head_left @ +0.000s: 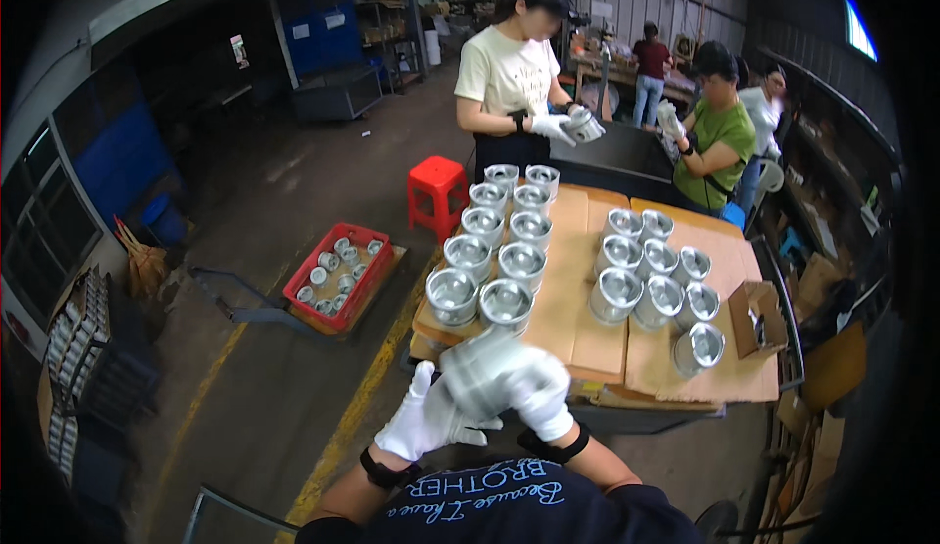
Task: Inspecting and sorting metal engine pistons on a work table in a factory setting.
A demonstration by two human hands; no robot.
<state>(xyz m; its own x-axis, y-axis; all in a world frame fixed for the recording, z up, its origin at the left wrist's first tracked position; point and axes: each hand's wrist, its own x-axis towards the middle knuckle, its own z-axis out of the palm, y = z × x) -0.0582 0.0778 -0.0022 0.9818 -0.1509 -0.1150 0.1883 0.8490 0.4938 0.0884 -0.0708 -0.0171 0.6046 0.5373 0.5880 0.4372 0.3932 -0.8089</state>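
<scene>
Both hands wear white gloves, in front of my chest at the near edge of the table. My right hand (539, 387) grips a silver metal piston (476, 372), which is tilted and smeared by motion. Just left of and below that piston, my left hand (421, 425) has its thumb up and its fingers stretched out; whether its palm touches the piston cannot be made out. Beyond my hands, two rows of similar pistons (505, 301) stand on the cardboard-covered table (583, 333). Another group of pistons (617, 294) stands on the right side.
A small open cardboard box (758, 319) sits at the table's right edge. On the left floor, a red crate (338, 278) of pistons rests on a pallet truck (240, 311), near a red stool (438, 196). Across the table, a co-worker (514, 79) holds a piston; another person (720, 133) stands right.
</scene>
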